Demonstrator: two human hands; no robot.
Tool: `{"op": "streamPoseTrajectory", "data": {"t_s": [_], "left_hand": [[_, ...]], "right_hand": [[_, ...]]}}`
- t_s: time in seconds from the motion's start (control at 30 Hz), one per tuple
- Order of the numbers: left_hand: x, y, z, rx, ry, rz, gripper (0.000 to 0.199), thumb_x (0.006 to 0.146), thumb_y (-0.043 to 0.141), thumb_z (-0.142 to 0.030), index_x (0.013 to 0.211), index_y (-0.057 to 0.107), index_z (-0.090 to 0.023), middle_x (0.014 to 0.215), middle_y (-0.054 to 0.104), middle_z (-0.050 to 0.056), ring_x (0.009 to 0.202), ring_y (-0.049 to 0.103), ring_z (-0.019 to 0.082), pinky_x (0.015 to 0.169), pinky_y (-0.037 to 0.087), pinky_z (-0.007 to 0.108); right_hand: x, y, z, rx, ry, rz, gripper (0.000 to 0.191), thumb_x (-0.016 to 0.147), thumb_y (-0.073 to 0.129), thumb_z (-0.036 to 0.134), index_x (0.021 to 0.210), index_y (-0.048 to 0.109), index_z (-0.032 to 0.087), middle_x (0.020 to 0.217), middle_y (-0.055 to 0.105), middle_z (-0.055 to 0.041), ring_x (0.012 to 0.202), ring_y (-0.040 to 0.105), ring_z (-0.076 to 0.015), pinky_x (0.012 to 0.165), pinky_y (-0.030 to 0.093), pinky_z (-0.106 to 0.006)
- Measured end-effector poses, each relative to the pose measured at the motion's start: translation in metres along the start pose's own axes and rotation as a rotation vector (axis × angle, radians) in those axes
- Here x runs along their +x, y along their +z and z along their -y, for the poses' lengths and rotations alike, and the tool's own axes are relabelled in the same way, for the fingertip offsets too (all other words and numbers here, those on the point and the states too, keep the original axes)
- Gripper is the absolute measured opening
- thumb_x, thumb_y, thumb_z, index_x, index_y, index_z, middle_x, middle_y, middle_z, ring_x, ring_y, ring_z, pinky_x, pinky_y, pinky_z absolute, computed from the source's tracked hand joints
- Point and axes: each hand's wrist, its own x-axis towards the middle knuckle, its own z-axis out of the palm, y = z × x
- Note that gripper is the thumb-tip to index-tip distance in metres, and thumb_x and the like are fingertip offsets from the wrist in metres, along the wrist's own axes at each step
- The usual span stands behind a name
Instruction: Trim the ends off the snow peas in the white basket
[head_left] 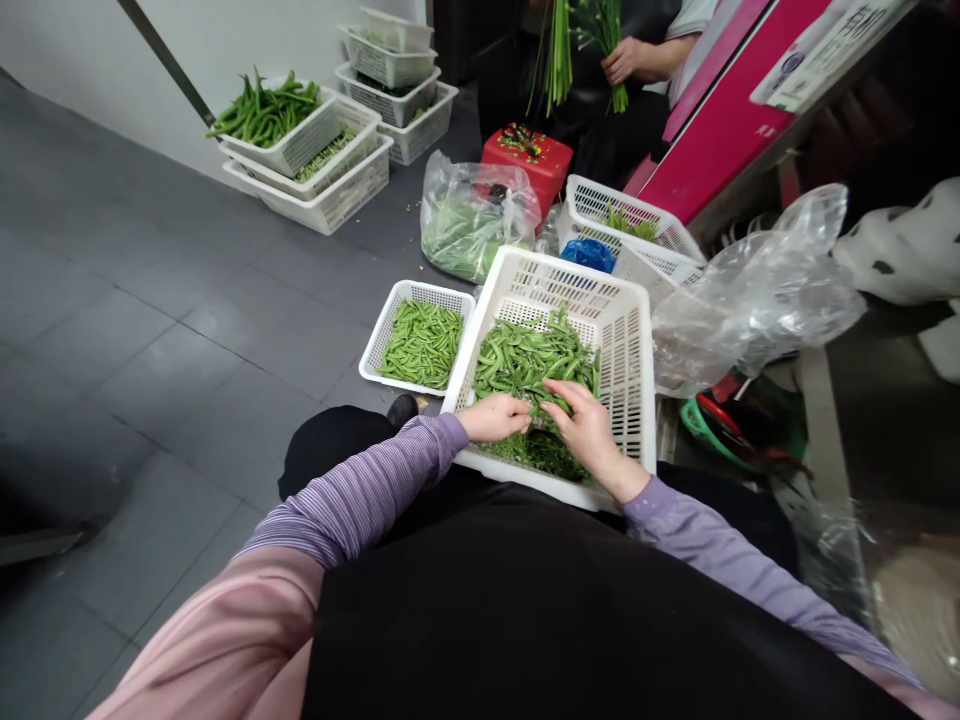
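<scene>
A large white plastic basket sits before me, holding a heap of green pea pods. Near its front wall lies a darker pile of green trimmings. Over the basket, my left hand is closed in a pinch; what its fingertips hold is too small to make out. Just right of it, my right hand curls its thumb and fingers round a green pea pod. To the left, a smaller white basket touches the large one and holds more pods.
Stacked white baskets with green peppers stand at the back left. A clear bag of greens, a red box and another white basket lie beyond. A co-worker's hand holds green stems. Plastic bags are at right.
</scene>
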Motion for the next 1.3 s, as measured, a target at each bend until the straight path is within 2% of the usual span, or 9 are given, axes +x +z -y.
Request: {"op": "streamPoseTrajectory", "data": {"t_s": [0.1, 0.2, 0.37, 0.5, 0.57, 0.73, 0.87, 1.1, 1.3], "left_hand": [[-0.002, -0.006, -0.002, 0.182, 0.016, 0.044, 0.026, 0.076, 0.045, -0.026, 0.055, 0.057, -0.015, 0.049, 0.048, -0.002, 0.049, 0.041, 0.008, 0.055, 0.032, 0.019], [-0.005, -0.010, -0.004, 0.220, 0.024, -0.044, 0.025, 0.076, 0.047, -0.028, 0.057, 0.057, -0.016, 0.054, 0.052, -0.002, 0.054, 0.043, 0.009, 0.059, 0.033, 0.019], [-0.004, -0.014, -0.005, 0.116, 0.055, -0.326, 0.034, 0.084, 0.034, -0.032, 0.069, 0.059, -0.015, 0.062, 0.055, -0.001, 0.059, 0.047, 0.009, 0.060, 0.036, 0.018], [-0.003, -0.008, 0.003, 0.380, -0.100, -0.064, 0.029, 0.079, 0.040, -0.028, 0.065, 0.060, -0.012, 0.064, 0.059, 0.006, 0.061, 0.053, 0.015, 0.062, 0.040, 0.025], [-0.004, -0.003, 0.009, 0.557, -0.206, 0.095, 0.020, 0.072, 0.047, -0.022, 0.068, 0.062, -0.011, 0.072, 0.062, 0.012, 0.068, 0.057, 0.020, 0.065, 0.042, 0.030], [-0.004, 0.003, 0.017, 0.632, -0.296, 0.272, 0.020, 0.066, 0.053, -0.014, 0.082, 0.065, -0.013, 0.086, 0.064, 0.015, 0.080, 0.059, 0.024, 0.072, 0.044, 0.033], [-0.001, 0.004, 0.018, 0.608, -0.256, 0.334, 0.020, 0.071, 0.050, -0.018, 0.082, 0.066, -0.012, 0.088, 0.064, 0.015, 0.082, 0.059, 0.024, 0.073, 0.045, 0.033], [0.006, 0.010, 0.025, 0.584, -0.349, 0.107, 0.034, 0.077, 0.044, -0.037, 0.083, 0.064, -0.010, 0.086, 0.063, 0.018, 0.085, 0.058, 0.026, 0.075, 0.044, 0.035], [0.014, 0.016, 0.021, 0.379, -0.229, -0.021, 0.032, 0.079, 0.042, -0.036, 0.093, 0.059, -0.014, 0.085, 0.063, 0.010, 0.079, 0.057, 0.019, 0.070, 0.042, 0.026]], "right_hand": [[0.008, -0.014, 0.005, -0.402, -0.359, 0.272, 0.022, 0.083, 0.043, 0.031, 0.094, 0.060, 0.022, 0.097, 0.056, -0.0073, 0.078, 0.051, -0.0150, 0.062, 0.036, -0.025], [0.018, -0.014, 0.007, -0.426, -0.426, 0.437, 0.018, 0.081, 0.045, 0.028, 0.080, 0.061, 0.020, 0.079, 0.056, -0.0053, 0.071, 0.050, -0.0143, 0.059, 0.035, -0.024], [0.031, 0.006, -0.012, 0.415, 0.150, 0.200, 0.020, 0.074, 0.051, 0.039, 0.074, 0.052, 0.019, 0.063, 0.049, 0.0014, 0.050, 0.043, -0.0099, 0.044, 0.031, -0.022], [0.042, 0.017, -0.052, 0.707, 0.506, 0.028, 0.018, 0.073, 0.047, 0.036, 0.078, 0.050, 0.020, 0.056, 0.046, 0.0035, 0.046, 0.044, -0.0102, 0.041, 0.033, -0.021], [0.044, 0.022, -0.070, 0.460, 0.449, 0.083, 0.016, 0.074, 0.046, 0.031, 0.083, 0.054, 0.019, 0.063, 0.052, 0.0014, 0.051, 0.049, -0.0108, 0.047, 0.038, -0.023], [0.037, 0.051, -0.081, -0.462, -0.097, 0.532, 0.018, 0.079, 0.046, 0.027, 0.085, 0.063, 0.022, 0.089, 0.058, -0.0053, 0.073, 0.056, -0.0146, 0.062, 0.040, -0.025], [0.029, 0.070, -0.077, -0.737, -0.185, 0.657, 0.021, 0.083, 0.041, 0.021, 0.090, 0.061, 0.021, 0.094, 0.058, -0.0081, 0.075, 0.058, -0.0149, 0.061, 0.039, -0.024], [0.018, 0.041, -0.085, -0.622, -0.062, 0.459, 0.014, 0.078, 0.049, 0.024, 0.086, 0.059, 0.018, 0.089, 0.058, -0.0074, 0.078, 0.056, -0.0170, 0.066, 0.040, -0.025], [0.002, 0.003, -0.078, -0.246, 0.026, 0.241, 0.010, 0.073, 0.052, 0.027, 0.071, 0.059, 0.019, 0.077, 0.058, -0.0014, 0.076, 0.054, -0.0162, 0.072, 0.038, -0.027]]}}
